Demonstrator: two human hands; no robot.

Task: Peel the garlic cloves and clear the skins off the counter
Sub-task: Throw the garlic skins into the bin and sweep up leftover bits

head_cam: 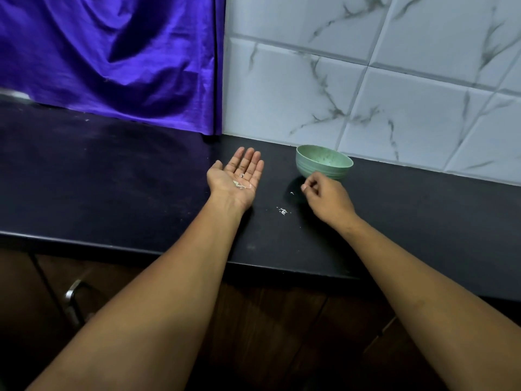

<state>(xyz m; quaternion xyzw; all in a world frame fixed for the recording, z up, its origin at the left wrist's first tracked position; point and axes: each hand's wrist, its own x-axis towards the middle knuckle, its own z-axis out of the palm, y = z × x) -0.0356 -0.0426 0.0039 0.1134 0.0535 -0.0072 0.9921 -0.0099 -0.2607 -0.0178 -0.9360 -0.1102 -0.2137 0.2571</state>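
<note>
The left hand's fingers (249, 159) lay straight and pressed together, palm up, with pale garlic skins (241, 184) resting in the hollow of the left hand (236, 176). The right hand's fingers (308, 187) were curled in toward the thumb; whether they pinched a scrap could not be told. The right hand (327, 198) hovered just in front of a green bowl (324, 162), knuckles up. Between the two hands, loose scraps (282, 211) of skin lay on the black table (112, 170). The bowl stood upright near a marbled tile wall (394, 80), and a purple cloth (112, 57) hung at the table's far left.
</note>
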